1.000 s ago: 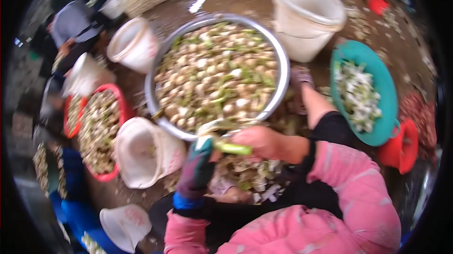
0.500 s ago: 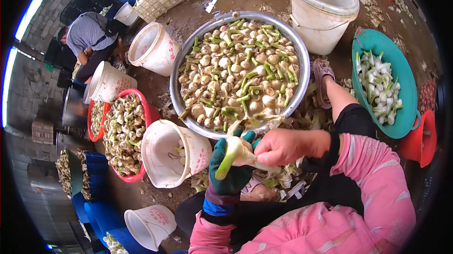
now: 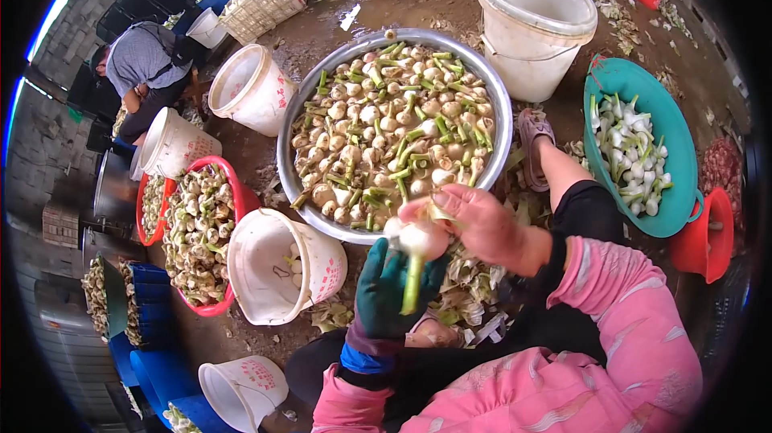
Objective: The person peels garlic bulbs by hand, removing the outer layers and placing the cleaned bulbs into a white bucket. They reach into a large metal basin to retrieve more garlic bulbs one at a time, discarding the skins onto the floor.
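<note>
A white garlic bulb [image 3: 425,240] with a short green stem hangs over the near rim of the metal basin, its stem pointing down. My left hand [image 3: 392,292], in a dark green glove, cups the bulb from below with the fingers round it. At the bulb's upper side my bare right hand [image 3: 486,228] pinches a pale piece of its skin [image 3: 438,212]; motion blurs the fingertips. Just beyond both hands stands the wide metal basin [image 3: 508,123], filled with unpeeled garlic bulbs [image 3: 386,127] in water.
At right, a teal basin [image 3: 679,192] holds peeled garlic, beside a red container [image 3: 708,240]. White buckets [image 3: 322,264] and a red tub [image 3: 241,184] of garlic stand left. Peelings [image 3: 470,288] litter the floor. Another person [image 3: 149,63] bends over at far left.
The bulb has turned so its stem points straight down and more white shows. My right hand has moved up and slightly right, its fist opening into a pinch. The view has shifted slightly.
</note>
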Available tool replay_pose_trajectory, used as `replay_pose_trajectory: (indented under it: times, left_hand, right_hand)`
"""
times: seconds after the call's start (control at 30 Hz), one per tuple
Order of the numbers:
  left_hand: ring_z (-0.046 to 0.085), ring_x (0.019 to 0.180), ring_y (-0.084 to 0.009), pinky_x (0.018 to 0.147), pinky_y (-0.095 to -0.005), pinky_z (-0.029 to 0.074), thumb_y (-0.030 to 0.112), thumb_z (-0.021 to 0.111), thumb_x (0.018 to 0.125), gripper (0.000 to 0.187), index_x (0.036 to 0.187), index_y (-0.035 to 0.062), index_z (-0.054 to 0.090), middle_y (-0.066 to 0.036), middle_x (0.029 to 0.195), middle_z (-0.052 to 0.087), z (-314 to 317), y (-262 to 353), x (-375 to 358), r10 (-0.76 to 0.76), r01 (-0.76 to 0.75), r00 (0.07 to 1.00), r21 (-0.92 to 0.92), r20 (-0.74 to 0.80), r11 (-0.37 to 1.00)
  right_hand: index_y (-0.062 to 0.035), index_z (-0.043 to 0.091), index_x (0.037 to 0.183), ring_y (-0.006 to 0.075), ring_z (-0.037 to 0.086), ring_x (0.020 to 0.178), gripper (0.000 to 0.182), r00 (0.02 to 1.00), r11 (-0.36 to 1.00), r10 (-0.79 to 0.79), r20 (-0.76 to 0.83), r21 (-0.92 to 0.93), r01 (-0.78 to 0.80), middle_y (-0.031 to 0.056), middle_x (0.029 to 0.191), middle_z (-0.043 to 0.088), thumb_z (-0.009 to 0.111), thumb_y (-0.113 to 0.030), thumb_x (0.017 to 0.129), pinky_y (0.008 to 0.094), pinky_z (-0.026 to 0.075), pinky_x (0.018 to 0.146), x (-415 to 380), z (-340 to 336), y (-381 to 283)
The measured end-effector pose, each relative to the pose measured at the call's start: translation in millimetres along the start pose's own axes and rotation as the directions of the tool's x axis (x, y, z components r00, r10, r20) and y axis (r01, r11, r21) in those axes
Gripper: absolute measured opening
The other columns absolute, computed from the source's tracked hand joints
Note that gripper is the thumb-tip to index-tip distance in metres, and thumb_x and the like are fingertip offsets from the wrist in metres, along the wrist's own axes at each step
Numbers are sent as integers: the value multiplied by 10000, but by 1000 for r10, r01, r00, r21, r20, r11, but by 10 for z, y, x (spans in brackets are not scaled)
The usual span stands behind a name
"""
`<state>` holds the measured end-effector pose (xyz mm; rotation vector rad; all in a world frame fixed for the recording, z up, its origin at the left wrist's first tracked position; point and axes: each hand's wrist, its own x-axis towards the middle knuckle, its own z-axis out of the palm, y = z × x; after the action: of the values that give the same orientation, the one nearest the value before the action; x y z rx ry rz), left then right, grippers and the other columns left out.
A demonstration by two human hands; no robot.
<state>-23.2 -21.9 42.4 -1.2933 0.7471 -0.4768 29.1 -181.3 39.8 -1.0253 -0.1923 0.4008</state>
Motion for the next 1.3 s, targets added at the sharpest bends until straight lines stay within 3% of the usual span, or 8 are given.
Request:
replay_pose_trajectory:
  times: [0.07,0.33,0.67,0.73,0.8,0.93,1.07,1.3]
  left_hand:
    - [477,1043,-303,899,-389,379,363,477,826,497,1157,-6,442,-176,1124,503,-78,31,63,388,-34,921,999,36,-11]
    - [544,680,-225,618,-308,440,396,387,869,408,1093,71,490,-105,881,586,-164,242,96,49,297,954,953,-295,-60]
    - [548,818,-177,694,-283,467,269,440,864,247,1019,92,518,-41,926,573,200,532,153,427,-263,827,923,366,-282]
    - [547,870,-186,724,-291,473,271,451,856,262,1032,87,514,-60,978,565,362,574,16,533,-406,686,869,495,-284]
    - [548,897,-187,731,-294,479,273,450,857,271,1039,82,511,-65,1015,556,438,524,-78,579,-478,601,828,551,-293]
    - [555,865,-191,735,-282,451,326,476,846,331,1073,85,484,-78,974,563,382,338,-106,518,-441,695,865,498,-240]
    - [549,872,-206,764,-302,446,342,463,849,335,1065,88,496,-74,976,562,284,254,4,500,-366,743,895,446,-255]
    - [534,917,-211,774,-307,438,342,447,856,359,1106,87,474,-81,1016,543,274,439,27,511,-324,756,912,409,-250]
  right_hand:
    - [20,473,909,182,546,783,256,981,995,27,-193,103,-7,117,822,569,349,-204,911,280,429,750,-22,8,160]
    - [-32,438,832,124,420,537,216,966,980,7,-259,195,45,69,668,468,408,-238,892,259,406,580,15,71,181]
    - [-51,526,765,67,469,497,243,881,928,-370,-294,-150,340,20,591,518,415,-228,887,210,400,470,412,-439,29]
    - [-55,525,678,73,508,511,279,984,913,-83,-160,-407,11,51,570,541,464,-259,858,219,415,470,357,-872,-15]
    - [-19,595,825,227,601,651,306,982,-124,176,-70,-991,-49,153,692,600,592,-306,721,301,459,568,153,-1074,231]
    - [-75,639,768,276,590,803,264,922,-583,298,-248,-812,-30,133,783,618,565,-321,708,421,435,665,-74,-1055,636]
    - [-57,616,778,320,591,729,301,945,-185,249,-211,-968,-168,156,757,610,526,-341,734,407,461,641,-141,-1126,1469]
    - [-34,589,814,328,586,691,336,901,-177,260,-346,-935,-308,167,715,603,496,-354,775,419,457,623,105,-917,2025]
